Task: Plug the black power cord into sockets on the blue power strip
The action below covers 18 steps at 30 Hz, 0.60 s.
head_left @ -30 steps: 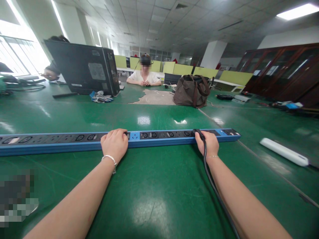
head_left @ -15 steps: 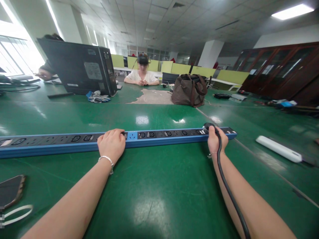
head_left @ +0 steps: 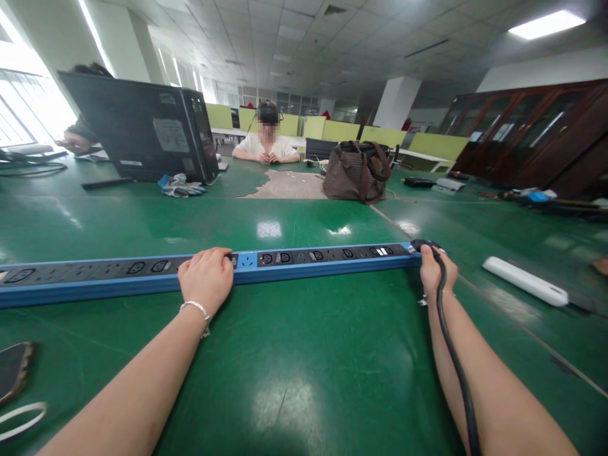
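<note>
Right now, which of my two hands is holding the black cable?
The right hand holds the black cable, near the blue strip's end; the left hand rests on the strip.

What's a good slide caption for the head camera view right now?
Left hand on a blue power strip, right hand holding a black plug near its end.

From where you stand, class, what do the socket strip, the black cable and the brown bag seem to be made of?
Socket strip: probably painted metal, its straight blue side softly shining; the dark socket faces look plastic.
Black cable: rubber or soft plastic, smooth, bending in an even curve.
Brown bag: apparently matt woven fabric, finely patterned and creased.
</note>
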Motion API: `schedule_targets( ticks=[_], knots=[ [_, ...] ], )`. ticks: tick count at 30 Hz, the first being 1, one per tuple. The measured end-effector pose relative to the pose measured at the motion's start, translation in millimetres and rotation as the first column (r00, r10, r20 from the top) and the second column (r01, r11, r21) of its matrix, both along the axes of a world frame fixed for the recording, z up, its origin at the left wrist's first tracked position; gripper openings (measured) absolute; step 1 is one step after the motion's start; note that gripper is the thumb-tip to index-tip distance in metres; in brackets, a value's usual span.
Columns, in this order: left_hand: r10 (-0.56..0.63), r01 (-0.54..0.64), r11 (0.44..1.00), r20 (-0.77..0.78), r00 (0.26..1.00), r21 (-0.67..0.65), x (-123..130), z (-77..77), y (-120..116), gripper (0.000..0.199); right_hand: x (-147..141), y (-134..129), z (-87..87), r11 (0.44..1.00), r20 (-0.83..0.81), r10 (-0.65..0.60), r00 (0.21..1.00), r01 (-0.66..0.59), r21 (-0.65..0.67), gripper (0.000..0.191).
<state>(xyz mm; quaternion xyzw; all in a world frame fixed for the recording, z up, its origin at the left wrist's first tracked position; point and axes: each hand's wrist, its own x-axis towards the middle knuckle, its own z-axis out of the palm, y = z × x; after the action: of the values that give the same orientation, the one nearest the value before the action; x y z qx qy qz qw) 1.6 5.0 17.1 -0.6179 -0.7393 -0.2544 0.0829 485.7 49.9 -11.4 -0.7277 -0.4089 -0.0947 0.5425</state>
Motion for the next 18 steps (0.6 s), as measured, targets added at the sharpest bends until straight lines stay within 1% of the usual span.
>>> schedule_targets(
  ticks=[3, 7, 12, 18],
  knots=[
    [0.000, 0.000, 1.000, -0.002, 1.000, -0.004, 0, 0.7, -1, 0.036, 6, 3, -1.6, 0.998, 0.023, 0.036, 0.999, -0.035, -0.048, 0.048],
    [0.005, -0.005, 1.000, -0.010, 1.000, 0.000, 0, 0.7, -1, 0.036, 4, 7, 0.7, 0.989, 0.062, 0.101, 0.993, -0.094, -0.113, 0.044],
    [0.004, -0.004, 1.000, -0.007, 1.000, 0.002, 0, 0.3, -1, 0.036, 0, 11, 5.0, 0.984, 0.055, 0.087, 0.995, -0.078, -0.157, 0.046],
    [0.007, -0.007, 1.000, -0.012, 1.000, 0.004, 1, 0.3, -1, 0.036, -2, 11, 5.5, 0.978, 0.163, 0.127, 0.978, -0.096, -0.187, 0.041]
  ],
)
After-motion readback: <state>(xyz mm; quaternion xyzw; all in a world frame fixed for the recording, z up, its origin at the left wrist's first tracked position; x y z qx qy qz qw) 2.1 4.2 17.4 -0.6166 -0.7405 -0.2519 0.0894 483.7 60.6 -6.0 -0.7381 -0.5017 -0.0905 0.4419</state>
